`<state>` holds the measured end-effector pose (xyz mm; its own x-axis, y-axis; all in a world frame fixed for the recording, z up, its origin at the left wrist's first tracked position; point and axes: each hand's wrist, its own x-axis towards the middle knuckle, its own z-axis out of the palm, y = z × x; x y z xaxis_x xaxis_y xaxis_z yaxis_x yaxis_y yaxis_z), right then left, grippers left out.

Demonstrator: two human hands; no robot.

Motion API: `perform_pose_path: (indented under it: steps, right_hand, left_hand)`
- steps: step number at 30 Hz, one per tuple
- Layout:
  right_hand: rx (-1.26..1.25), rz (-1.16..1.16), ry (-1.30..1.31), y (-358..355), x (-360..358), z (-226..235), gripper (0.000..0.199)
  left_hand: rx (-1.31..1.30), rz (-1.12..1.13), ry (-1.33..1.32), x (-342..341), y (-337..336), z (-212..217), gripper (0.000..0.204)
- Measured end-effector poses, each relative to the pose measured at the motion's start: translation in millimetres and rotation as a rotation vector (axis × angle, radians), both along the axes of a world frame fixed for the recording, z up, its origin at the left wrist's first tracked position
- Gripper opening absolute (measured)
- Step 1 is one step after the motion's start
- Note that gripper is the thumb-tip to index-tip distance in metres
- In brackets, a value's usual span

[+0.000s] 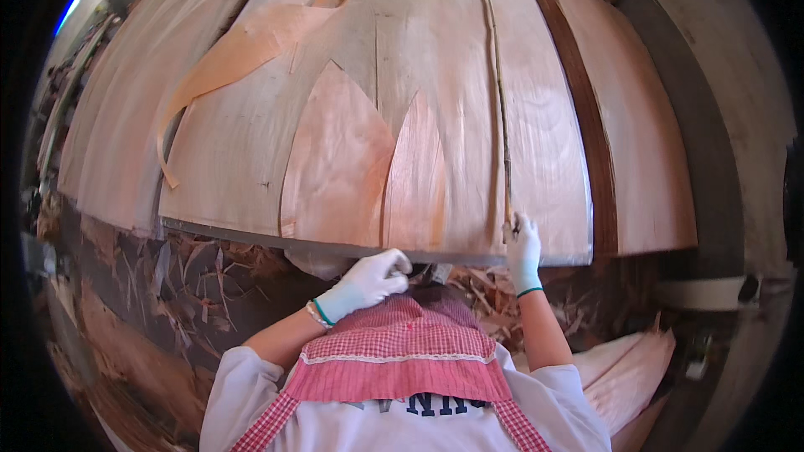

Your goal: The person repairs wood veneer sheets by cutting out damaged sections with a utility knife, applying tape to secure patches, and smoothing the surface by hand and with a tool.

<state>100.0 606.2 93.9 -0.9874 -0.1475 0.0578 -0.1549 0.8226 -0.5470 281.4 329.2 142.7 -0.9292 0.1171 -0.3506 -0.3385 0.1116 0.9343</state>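
My right hand, in a white glove, is closed around the near end of a long thin stick. The stick runs away from me over a large pale wood veneer sheet. My left hand, gloved too, is curled in front of my apron by the table's near edge. Its palm is hidden, so I cannot tell whether anything is in it. Between the hands and farther in, two pointed veneer pieces, a wide one and a narrow one, lie on the sheet.
A curled orange veneer strip lies at the far left, partly over the sheet's edge. More veneer sheets flank it at left and right, with a dark brown strip between. Veneer scraps litter the floor below the table.
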Motion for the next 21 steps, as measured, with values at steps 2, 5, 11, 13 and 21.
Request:
perform_pose_path:
  steps: [2,5,11,13,21]
  right_hand:
    - [-0.262,0.153,0.029,-14.2,-41.3,41.1,0.031]
    - [-0.788,0.447,-0.661,-29.8,-46.3,86.7,0.040]
    - [-0.647,0.397,-0.998,32.5,-82.3,98.4,0.019]
    - [-0.382,0.272,-0.909,83.6,-131.6,112.3,0.014]
    - [0.111,0.404,0.340,55.3,-221.7,148.1,0.031]
  left_hand:
    - [-0.012,-0.093,0.072,-42.0,26.8,26.4,0.016]
    - [-0.141,0.095,0.303,-100.7,55.0,65.0,0.015]
    - [-0.156,0.696,0.458,-169.0,25.9,65.0,0.023]
    - [-0.021,0.834,0.395,-180.2,3.2,43.4,0.027]
    - [0.055,0.804,0.334,-245.1,36.3,-20.0,0.028]
